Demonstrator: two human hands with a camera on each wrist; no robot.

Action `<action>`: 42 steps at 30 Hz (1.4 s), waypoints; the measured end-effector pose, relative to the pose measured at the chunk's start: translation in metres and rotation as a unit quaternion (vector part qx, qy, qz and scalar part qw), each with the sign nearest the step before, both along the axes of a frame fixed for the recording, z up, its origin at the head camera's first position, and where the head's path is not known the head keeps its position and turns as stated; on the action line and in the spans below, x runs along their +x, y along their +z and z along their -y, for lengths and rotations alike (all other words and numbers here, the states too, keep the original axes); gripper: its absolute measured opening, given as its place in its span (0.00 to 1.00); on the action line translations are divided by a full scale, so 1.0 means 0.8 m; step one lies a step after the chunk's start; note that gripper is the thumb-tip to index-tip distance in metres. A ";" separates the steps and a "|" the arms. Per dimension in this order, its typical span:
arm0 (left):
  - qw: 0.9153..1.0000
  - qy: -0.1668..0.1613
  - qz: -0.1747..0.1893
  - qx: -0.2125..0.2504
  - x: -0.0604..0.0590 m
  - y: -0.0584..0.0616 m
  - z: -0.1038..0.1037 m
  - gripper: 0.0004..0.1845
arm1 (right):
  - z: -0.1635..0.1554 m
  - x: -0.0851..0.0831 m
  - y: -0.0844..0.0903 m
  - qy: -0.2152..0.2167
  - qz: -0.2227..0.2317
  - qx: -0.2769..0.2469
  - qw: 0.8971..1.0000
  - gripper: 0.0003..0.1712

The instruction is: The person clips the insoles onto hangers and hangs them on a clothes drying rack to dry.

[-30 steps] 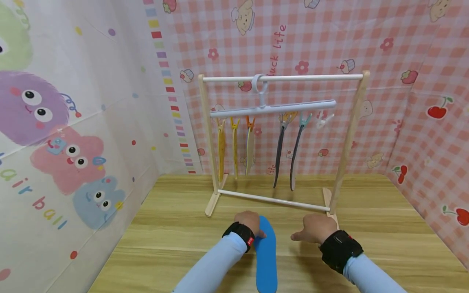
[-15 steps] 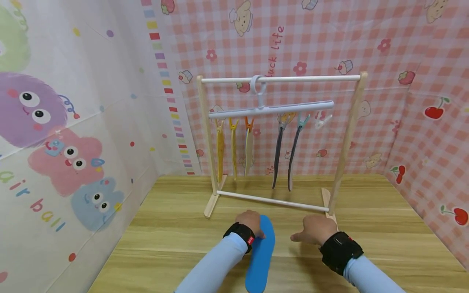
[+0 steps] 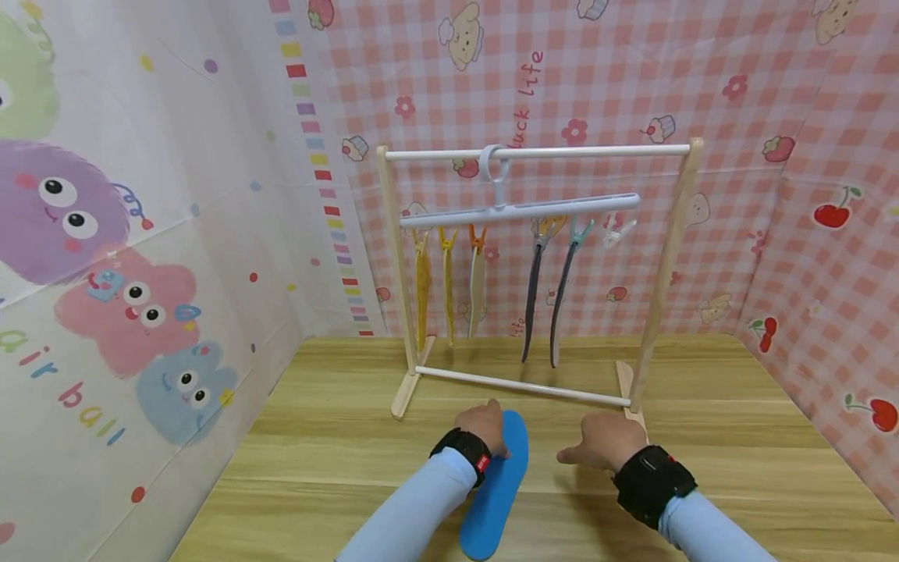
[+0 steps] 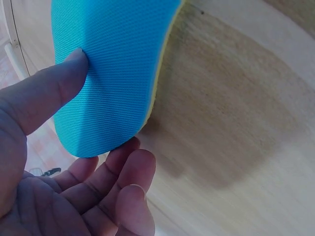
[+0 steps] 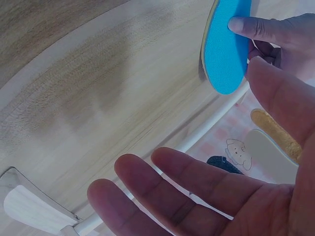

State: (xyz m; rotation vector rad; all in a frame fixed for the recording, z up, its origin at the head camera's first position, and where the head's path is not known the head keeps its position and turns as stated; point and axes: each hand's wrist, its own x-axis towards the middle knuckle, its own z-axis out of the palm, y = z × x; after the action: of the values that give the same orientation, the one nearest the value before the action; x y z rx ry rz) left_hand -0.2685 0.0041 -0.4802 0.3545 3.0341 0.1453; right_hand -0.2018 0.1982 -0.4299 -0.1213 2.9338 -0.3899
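A blue shoe insole (image 3: 497, 492) with a pale yellow underside lies slanted above the wooden table, its near end toward the lower left. My left hand (image 3: 483, 428) pinches its far end: in the left wrist view the thumb presses on the blue fabric (image 4: 113, 73) and the fingers curl beneath the edge. To the right, apart from the insole, my right hand (image 3: 609, 441) holds nothing. Its fingers (image 5: 142, 184) are spread and relaxed in the right wrist view, where the insole (image 5: 226, 49) and left hand appear beyond it.
Behind the hands stands a wooden rack (image 3: 667, 273) with white rods. A pale hanger (image 3: 520, 209) on its top rod carries several clips with yellow, cream (image 3: 477, 293) and dark insoles (image 3: 531, 304). One white clip (image 3: 620, 232) at the right holds nothing. Patterned cloth walls enclose the table (image 3: 316, 468).
The insole has swung in my left hand, its near end moving left, so it now slants. The right hand has stayed almost still.
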 end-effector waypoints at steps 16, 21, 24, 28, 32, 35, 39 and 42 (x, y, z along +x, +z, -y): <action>1.000 -0.018 -0.007 -0.023 -0.008 -0.010 0.000 0.33 | -0.001 -0.001 0.001 -0.004 0.011 0.010 1.000 0.27; 0.999 -0.027 -0.012 -0.011 -0.007 -0.007 0.002 0.33 | -0.005 -0.003 -0.004 0.006 0.007 0.004 1.000 0.26; 0.999 -0.031 -0.009 -0.006 -0.008 -0.005 0.003 0.33 | -0.008 -0.006 -0.007 0.008 0.009 0.006 1.000 0.27; 1.000 -0.029 0.007 0.008 -0.011 -0.001 0.001 0.29 | -0.009 -0.008 -0.007 0.007 0.010 0.014 1.000 0.28; 0.999 -0.031 0.023 0.026 -0.009 0.007 0.000 0.21 | -0.008 -0.008 -0.006 0.008 0.010 0.018 1.000 0.30; 0.999 -0.035 0.028 0.027 -0.007 0.011 0.000 0.18 | -0.008 -0.007 -0.004 0.005 0.014 0.016 1.000 0.29; 0.999 -0.039 0.021 0.020 -0.003 0.015 0.000 0.15 | -0.008 -0.007 -0.003 0.000 0.023 0.013 1.000 0.30; 0.999 -0.043 0.017 0.019 0.001 0.020 0.000 0.15 | -0.008 -0.006 -0.002 0.000 0.024 0.013 1.000 0.31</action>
State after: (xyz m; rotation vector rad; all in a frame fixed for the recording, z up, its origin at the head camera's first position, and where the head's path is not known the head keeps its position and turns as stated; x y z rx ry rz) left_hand -0.2681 0.0044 -0.4643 0.4800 2.9794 0.2005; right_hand -0.2070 0.2044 -0.4316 -0.1068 2.8900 -0.3489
